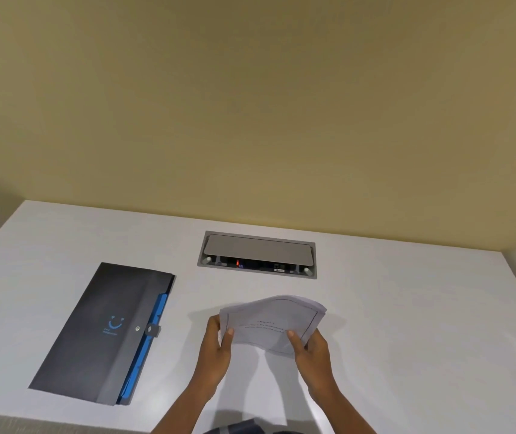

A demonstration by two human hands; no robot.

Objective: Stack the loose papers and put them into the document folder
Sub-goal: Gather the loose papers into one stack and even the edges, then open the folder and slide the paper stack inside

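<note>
Papers [270, 324], gathered into one bundle, are held above the white table [407, 308] between both hands, right of the folder [106, 333] and nearer the person than the socket box [256, 255] let into the tabletop. The left hand [217, 343] grips the bundle's left edge, thumb on the printed face and fingers behind; the right hand [311, 344] grips the lower right corner in the same way. Both hands are closed on the sheets. Holding the bundle at two opposite sides, lifted off the surface, probably serves to square the edges before it goes into the folder.

The top sheet is white with a thin dark border line and a few short lines of print near its middle, too blurred to read. The bundle bows upward between the hands, and at its upper right corner the sheet edges fan slightly apart, so the stack is judged not yet fully even. How many sheets it holds cannot be told.

The folder lies flat and well apart from the papers, dark grey with a pale blue mark on its cover and blue dividers showing along its right edge. Its flap appears fastened by a small tab and stud, so it would likely have to be opened before anything goes in. A pale shadow of the arms falls on the table beneath the hands.
</note>
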